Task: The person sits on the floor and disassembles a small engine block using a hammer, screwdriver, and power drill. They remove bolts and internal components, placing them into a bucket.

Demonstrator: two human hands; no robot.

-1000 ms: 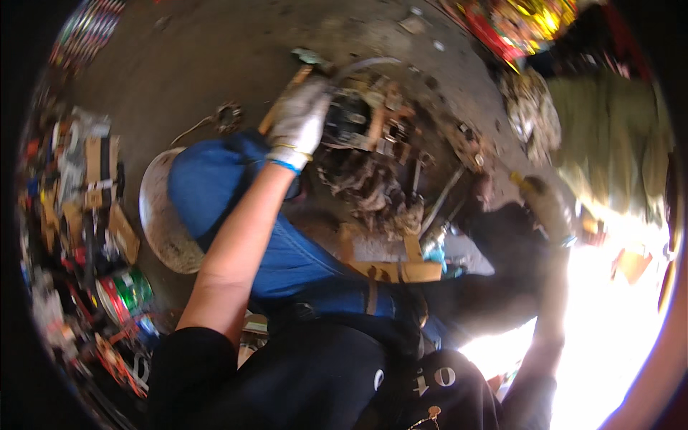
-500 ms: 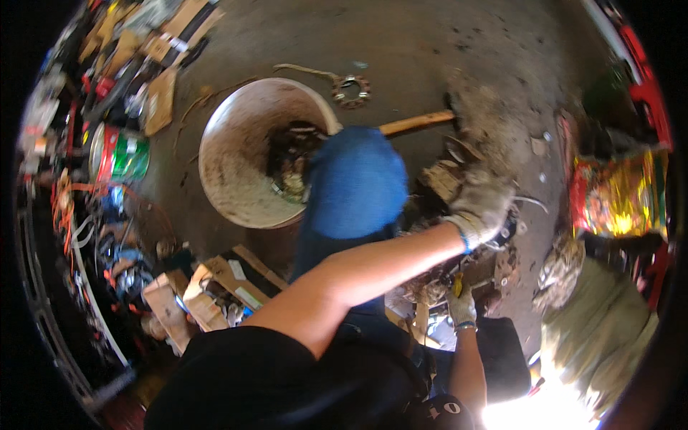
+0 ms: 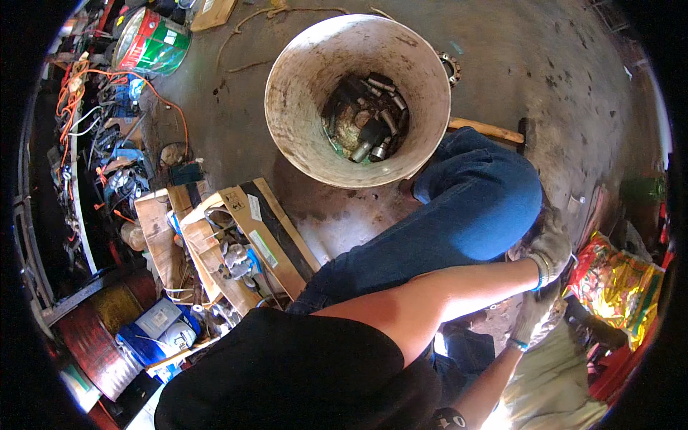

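Observation:
My left hand (image 3: 550, 247), in a grey-white work glove with a blue-edged cuff, reaches across my bent knee to the right. Its fingers are turned away and hidden beside the knee. Just below it, my right hand (image 3: 529, 317), gloved the same way, is close to a crumpled greyish bundle at its fingers. Blur and shadow hide those fingers and whatever they may hold. Left of my knee stands a large dirty white bucket (image 3: 301, 136), with several metal cylinders (image 3: 380, 149) and dark greasy parts at its bottom.
A wooden-handled hammer (image 3: 489, 130) and a ring-shaped part (image 3: 450, 69) lie beyond my knee. Open cardboard boxes (image 3: 276, 226) stand at left, near orange cable (image 3: 179, 118) and a red-green tin (image 3: 154, 43). A shiny red-gold bag (image 3: 620, 279) lies at right.
The view has shifted right and nearer, so the bucket's contents show more fully. Both hands have moved together beside the knee; the yellow-handled tool at my right hand no longer shows.

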